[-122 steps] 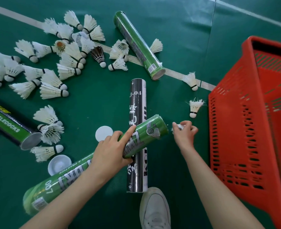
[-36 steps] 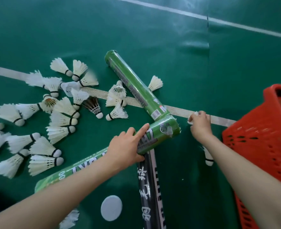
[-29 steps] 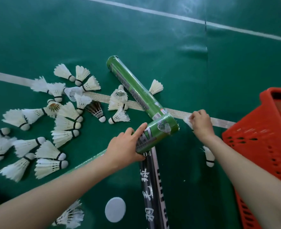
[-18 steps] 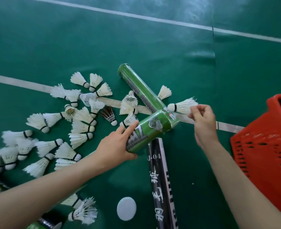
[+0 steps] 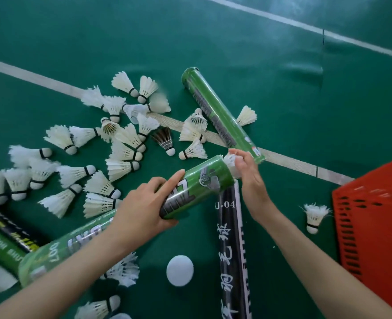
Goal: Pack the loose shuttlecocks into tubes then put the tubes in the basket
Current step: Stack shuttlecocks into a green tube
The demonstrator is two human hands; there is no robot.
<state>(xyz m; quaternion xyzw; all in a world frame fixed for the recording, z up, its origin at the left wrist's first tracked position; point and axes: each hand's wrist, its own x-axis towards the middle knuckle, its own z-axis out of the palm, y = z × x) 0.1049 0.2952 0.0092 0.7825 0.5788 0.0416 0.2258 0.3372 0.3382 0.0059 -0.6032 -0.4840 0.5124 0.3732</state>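
Curling around the glossy green tube (image 5: pixel 202 183) at frame center, the left hand (image 5: pixel 142 210) is holding it slanted. The right hand (image 5: pixel 248 180) is pinching a white feathered shuttlecock (image 5: pixel 230 163) at its upper-right mouth, feathers sticking out.

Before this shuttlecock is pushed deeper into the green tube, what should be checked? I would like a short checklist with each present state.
1. Grip of the left hand on the green tube: ok.
2. The right hand holds the shuttlecock at the tube's mouth: ok.
3. Room left inside the tube: cannot tell, the inside is hidden.
4. The lid lies on the floor nearby: ok.
5. The basket stands at the right: ok.
6. No loose shuttlecocks left: not ok, many lie there.
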